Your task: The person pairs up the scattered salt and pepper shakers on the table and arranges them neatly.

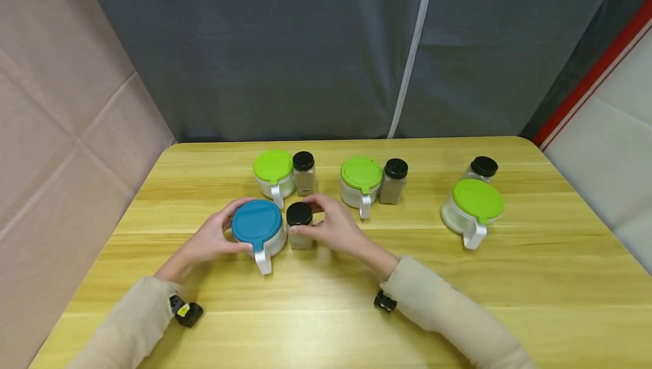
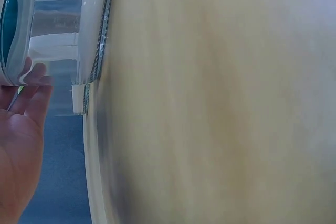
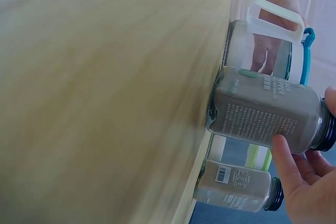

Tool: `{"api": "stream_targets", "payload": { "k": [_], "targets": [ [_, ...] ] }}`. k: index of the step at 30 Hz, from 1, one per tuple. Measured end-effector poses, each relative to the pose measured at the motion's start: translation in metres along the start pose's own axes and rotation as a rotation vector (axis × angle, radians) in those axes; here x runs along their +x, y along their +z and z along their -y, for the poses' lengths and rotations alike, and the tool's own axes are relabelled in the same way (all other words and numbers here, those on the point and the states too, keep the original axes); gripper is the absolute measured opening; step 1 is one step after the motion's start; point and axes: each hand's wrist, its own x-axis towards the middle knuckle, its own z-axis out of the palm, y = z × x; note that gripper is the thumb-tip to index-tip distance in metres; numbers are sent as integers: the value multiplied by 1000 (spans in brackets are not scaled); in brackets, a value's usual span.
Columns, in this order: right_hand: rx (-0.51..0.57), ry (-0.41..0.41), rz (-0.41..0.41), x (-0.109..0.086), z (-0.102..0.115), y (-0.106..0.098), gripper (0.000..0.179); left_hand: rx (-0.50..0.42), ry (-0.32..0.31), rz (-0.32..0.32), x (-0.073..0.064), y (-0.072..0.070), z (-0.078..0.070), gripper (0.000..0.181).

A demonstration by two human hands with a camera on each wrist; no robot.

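In the head view my left hand grips a clear seasoning jar with a blue lid and a white handle pointing toward me. Thumb and fingers reach around its left side. Just right of it, a pepper bottle with a black cap stands upright, gripped by my right hand between thumb and fingers. The right wrist view shows the bottle's label, with "PEPPER" legible on it. Seen from the left wrist, the seasoning jar is see-through, with fingertips against its wall.
Behind stand a green-lidded jar beside a black-capped bottle, and another green-lidded jar beside a bottle. On the right, a third green-lidded jar stands before a bottle. A grey curtain hangs behind the wooden table.
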Motion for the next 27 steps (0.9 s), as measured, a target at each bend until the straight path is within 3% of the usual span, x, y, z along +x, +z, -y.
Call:
{"api": "stream_targets", "payload": {
  "k": [16,27],
  "targets": [
    [7,10,33,3,8,5,53,6,1,36,3,-2,6,81],
    [1,7,54,4,7,6,53,-11,-56,72,3,-4,3,82]
  ]
}}
